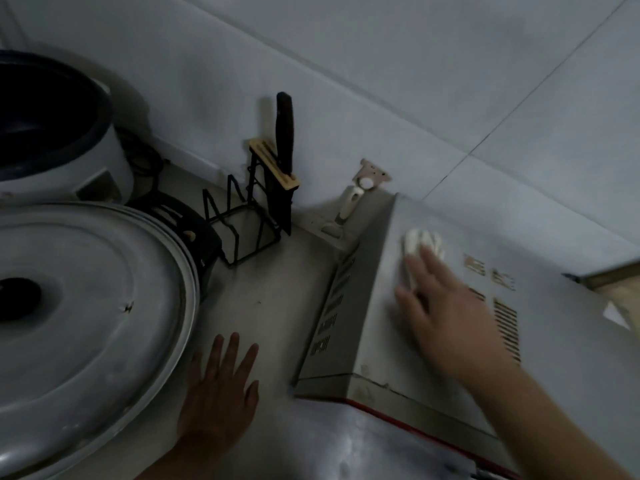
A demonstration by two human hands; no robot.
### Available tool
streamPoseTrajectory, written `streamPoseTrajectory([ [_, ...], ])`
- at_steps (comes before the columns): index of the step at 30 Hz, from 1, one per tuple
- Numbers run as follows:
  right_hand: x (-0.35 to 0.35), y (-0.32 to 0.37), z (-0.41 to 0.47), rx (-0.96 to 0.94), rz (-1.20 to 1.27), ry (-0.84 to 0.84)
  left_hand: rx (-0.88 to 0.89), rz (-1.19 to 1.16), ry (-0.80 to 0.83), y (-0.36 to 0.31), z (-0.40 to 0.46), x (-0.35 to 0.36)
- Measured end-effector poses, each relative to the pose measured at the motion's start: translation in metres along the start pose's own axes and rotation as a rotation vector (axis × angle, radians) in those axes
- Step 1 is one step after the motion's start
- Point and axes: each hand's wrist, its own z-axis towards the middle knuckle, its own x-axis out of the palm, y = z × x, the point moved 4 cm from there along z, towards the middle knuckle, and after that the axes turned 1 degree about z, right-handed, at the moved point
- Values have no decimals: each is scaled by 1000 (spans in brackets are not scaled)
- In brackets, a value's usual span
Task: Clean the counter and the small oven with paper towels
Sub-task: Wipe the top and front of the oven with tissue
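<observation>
While the right hand (446, 306) presses a crumpled white paper towel (420, 242) flat-fingered onto the top of the small grey metal oven (381, 327), the left hand (218, 393) rests spread, palm down, on the pale counter (277, 306) at the oven's nine o'clock. At eleven o'clock from the oven stands a black wire knife rack (256, 209), with a large round metal lid (90, 306) at the left hand's nine o'clock.

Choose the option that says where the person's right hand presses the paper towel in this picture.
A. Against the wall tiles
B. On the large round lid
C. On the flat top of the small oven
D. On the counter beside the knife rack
C: the right hand lies flat with the white paper towel under its fingers on the small oven top, near the vent slots.
</observation>
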Motion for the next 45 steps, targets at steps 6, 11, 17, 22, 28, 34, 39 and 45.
streamPoseTrajectory([
  [6,9,-6,-47,17,15,53,-14,4,-18,5,1,7],
  [11,-2,-34,47,73,12,-13,-21,5,15,3,0,7],
  [17,-19,-45,143,129,159,-28,-20,0,22,2,2,6],
  [22,-12,-14,120,14,97,-43,-20,-4,36,3,1,3],
  [28,5,34,14,-244,0,97,-26,13,78,0,2,1],
  [34,19,43,-61,-487,-57,101,-10,6,43,1,0,-2],
  [39,6,40,-3,-510,-142,158,-11,9,29,2,-1,-1],
  [45,-28,21,143,-398,-320,158,-25,34,44,2,-2,-2],
])
